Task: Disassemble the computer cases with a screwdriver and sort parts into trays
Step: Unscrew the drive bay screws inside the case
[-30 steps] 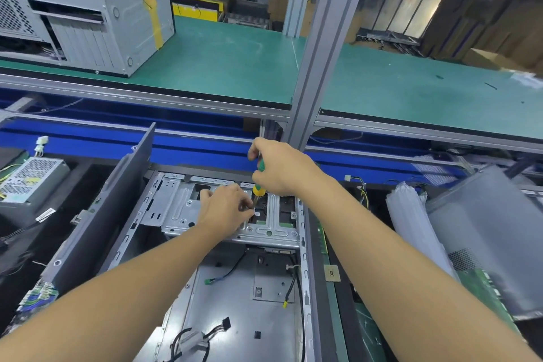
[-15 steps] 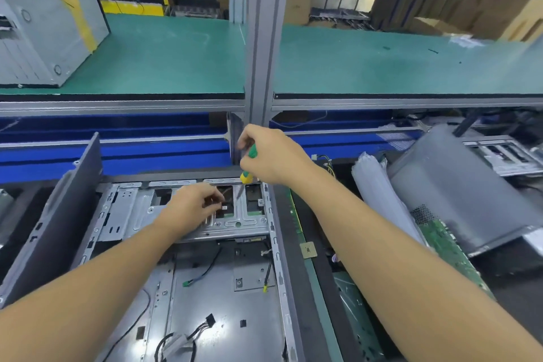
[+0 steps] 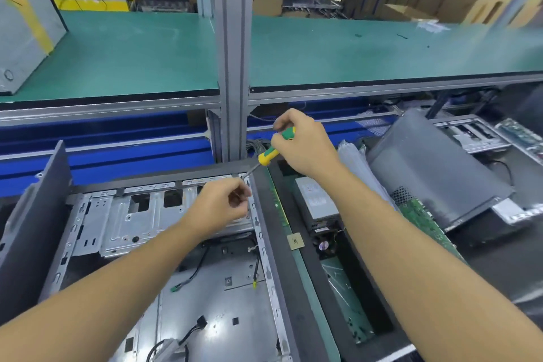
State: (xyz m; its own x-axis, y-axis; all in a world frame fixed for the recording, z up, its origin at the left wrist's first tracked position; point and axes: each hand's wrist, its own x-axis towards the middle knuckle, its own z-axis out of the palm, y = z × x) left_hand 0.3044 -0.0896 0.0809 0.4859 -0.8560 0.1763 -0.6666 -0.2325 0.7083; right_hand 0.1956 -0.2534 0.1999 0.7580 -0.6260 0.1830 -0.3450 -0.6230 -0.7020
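Computer case (image 3: pixel 211 297) — open, flat on the counter (image 3: pixel 484 267), drive bracket (image 3: pixel 123 220) at its far end. Right hand (image 3: pixel 305 144) grasps the screwdriver (image 3: pixel 274 149), tilted so its tip meets the case's far right corner. Left hand (image 3: pixel 217 206) — fingers curled just beside the tip, perhaps steadying a screw; contents indiscernible.

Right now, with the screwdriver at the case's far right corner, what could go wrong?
The screwdriver tip sits close to the curled fingers of the left hand; a slip by the right hand could jab them. Whatever comes loose could drop into the open case among the loose cables.
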